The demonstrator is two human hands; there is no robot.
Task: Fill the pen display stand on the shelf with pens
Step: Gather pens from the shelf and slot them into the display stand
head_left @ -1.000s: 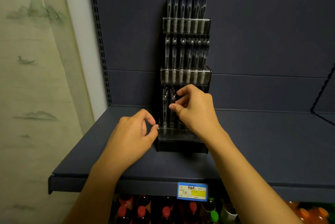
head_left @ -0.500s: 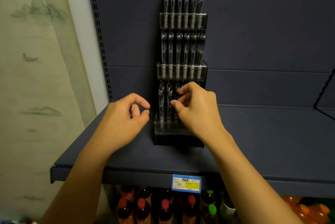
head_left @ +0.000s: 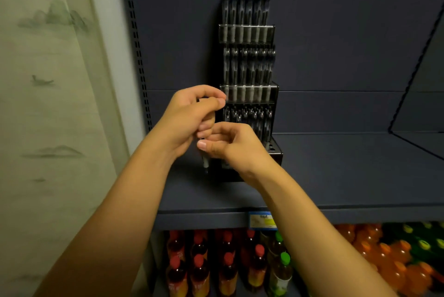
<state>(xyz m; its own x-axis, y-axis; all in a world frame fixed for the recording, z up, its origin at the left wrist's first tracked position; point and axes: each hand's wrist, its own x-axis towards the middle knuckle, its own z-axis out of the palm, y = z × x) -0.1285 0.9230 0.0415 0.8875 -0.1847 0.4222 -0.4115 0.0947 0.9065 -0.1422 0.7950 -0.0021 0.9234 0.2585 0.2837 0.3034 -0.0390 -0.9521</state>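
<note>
Evidently both hands grip one pen (head_left: pixel 205 162): left hand (head_left: pixel 189 118) around its top, right hand (head_left: pixel 228 144) pinching mid-barrel; light, rigid, slippery, best held mid-barrel.

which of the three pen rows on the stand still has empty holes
The bottom row: open holes show at its right front corner. The top row and middle row look full.

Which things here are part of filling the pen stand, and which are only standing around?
Part of the job:
pen display stand
pen, held by left hand and right hand
shelf

Only around:
drink bottles
price tag
</note>
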